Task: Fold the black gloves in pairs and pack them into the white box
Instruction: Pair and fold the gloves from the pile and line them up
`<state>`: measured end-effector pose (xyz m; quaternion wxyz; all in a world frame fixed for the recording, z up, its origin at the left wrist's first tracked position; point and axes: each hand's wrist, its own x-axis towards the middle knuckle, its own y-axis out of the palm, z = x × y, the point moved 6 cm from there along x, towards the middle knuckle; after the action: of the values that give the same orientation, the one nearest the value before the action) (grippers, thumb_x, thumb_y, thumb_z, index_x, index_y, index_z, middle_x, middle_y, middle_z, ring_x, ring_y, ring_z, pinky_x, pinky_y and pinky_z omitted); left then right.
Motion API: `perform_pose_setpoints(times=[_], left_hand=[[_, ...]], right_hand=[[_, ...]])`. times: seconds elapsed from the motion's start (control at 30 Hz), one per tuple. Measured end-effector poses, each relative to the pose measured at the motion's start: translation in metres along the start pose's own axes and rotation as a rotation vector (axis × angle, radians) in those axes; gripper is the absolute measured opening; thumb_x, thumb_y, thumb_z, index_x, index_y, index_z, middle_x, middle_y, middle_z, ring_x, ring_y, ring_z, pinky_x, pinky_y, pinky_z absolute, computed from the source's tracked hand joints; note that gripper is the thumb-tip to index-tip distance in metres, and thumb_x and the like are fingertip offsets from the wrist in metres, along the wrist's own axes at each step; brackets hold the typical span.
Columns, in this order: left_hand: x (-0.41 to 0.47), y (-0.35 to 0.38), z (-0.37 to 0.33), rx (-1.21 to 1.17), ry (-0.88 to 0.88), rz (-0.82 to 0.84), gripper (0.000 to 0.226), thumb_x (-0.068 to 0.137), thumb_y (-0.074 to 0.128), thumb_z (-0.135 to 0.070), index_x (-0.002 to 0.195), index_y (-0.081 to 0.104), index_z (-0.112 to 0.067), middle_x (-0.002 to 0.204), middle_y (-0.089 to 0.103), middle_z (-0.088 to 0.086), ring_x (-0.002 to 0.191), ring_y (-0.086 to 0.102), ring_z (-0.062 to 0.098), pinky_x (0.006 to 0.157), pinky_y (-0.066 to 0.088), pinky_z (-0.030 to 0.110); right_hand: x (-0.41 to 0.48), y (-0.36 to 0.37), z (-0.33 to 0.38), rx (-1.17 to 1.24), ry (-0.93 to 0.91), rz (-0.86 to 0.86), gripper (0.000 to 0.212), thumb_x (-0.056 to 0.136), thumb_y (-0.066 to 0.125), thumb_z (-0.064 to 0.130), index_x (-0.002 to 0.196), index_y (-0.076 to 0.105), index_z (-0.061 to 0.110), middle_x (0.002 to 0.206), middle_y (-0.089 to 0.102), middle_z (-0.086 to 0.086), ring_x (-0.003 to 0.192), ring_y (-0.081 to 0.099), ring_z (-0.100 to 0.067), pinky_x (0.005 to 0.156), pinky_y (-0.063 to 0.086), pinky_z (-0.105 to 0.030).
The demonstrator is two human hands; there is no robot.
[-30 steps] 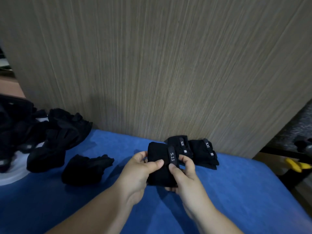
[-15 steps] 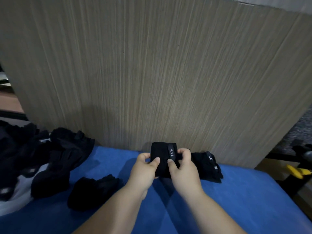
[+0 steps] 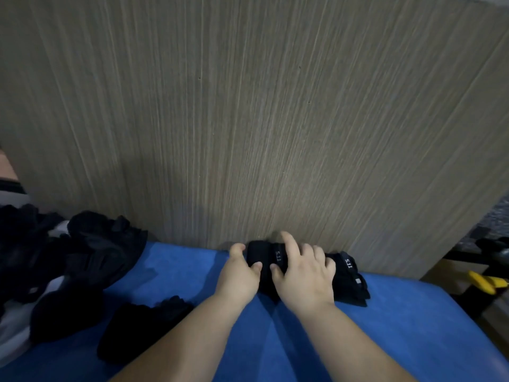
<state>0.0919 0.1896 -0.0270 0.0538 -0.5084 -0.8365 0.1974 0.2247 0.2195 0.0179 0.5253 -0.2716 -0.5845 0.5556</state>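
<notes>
A wood-grain panel [image 3: 248, 119] backs our blue surface [image 3: 413, 326]. A heap of black gloves [image 3: 91, 252] runs off the left edge. Against the panel a folded pair [image 3: 264, 255] lies half hidden: our left hand [image 3: 238, 279] grips its edge, our right hand [image 3: 303, 279] lies spread flat on top.

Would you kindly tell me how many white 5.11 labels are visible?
2: one on the held bundle between left hand and right hand, one on the end bundle right of them. The right hand may hide another.
</notes>
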Motion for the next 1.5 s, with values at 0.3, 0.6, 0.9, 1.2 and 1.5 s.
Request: perform_pose_setpoints(times=[0.3, 0.6, 0.9, 1.2, 1.5], left_hand=[[-0.002, 0.003, -0.008, 0.490, 0.285, -0.080, 0.040, 0.101, 0.036, -0.025, 0.140, 0.040, -0.034, 0.156, 0.017, -0.011, 0.141, 0.016, 0.013, 0.110, 0.025, 0.031], [0.003, 0.018, 0.004, 0.673, 0.191, 0.038, 0.049, 0.103, 0.015, -0.038, 0.152, 0.015, -0.032, 0.160, 0.007, -0.013, 0.147, 0.001, 0.010, 0.119, 0.001, 0.037], [-0.001, 0.015, -0.001, 0.685, 0.136, 0.131, 0.051, 0.103, 0.017, -0.039, 0.153, 0.011, -0.028, 0.161, 0.004, -0.009, 0.148, -0.001, 0.016, 0.120, 0.001, 0.039], [-0.068, -0.049, -0.018, 0.657, 0.325, 0.006, 0.032, 0.100, 0.038, -0.035, 0.127, 0.054, -0.029, 0.135, 0.048, -0.012, 0.129, 0.033, 0.012, 0.105, 0.030, 0.025], [-0.099, -0.142, 0.013, 0.703, 0.066, -0.198, 0.036, 0.095, 0.040, -0.027, 0.129, 0.051, -0.034, 0.136, 0.051, -0.008, 0.126, 0.044, 0.017, 0.103, 0.036, 0.030]], right_hand=[[0.002, 0.030, 0.003, -0.073, -0.113, 0.104, 0.081, 0.081, -0.009, 0.057, 0.144, 0.036, 0.035, 0.155, 0.026, 0.012, 0.143, 0.020, -0.011, 0.113, 0.011, -0.041], [0.000, 0.045, -0.003, -0.041, -0.081, 0.122, 0.089, 0.075, -0.018, 0.057, 0.149, 0.027, 0.035, 0.155, 0.027, 0.016, 0.146, 0.012, -0.008, 0.116, 0.004, -0.039], [0.005, 0.049, -0.004, -0.066, -0.065, 0.148, 0.091, 0.072, -0.021, 0.055, 0.149, 0.024, 0.036, 0.155, 0.027, 0.017, 0.145, 0.015, -0.008, 0.116, 0.008, -0.040], [-0.009, -0.002, 0.018, -0.002, -0.164, -0.246, 0.049, 0.090, 0.029, 0.047, 0.125, 0.059, 0.027, 0.118, 0.061, 0.005, 0.116, 0.051, -0.021, 0.099, 0.036, -0.048], [-0.071, 0.033, 0.092, 0.557, -0.293, 0.357, 0.043, 0.089, 0.051, 0.039, 0.130, 0.056, 0.026, 0.127, 0.057, 0.003, 0.122, 0.048, -0.016, 0.105, 0.036, -0.025]])
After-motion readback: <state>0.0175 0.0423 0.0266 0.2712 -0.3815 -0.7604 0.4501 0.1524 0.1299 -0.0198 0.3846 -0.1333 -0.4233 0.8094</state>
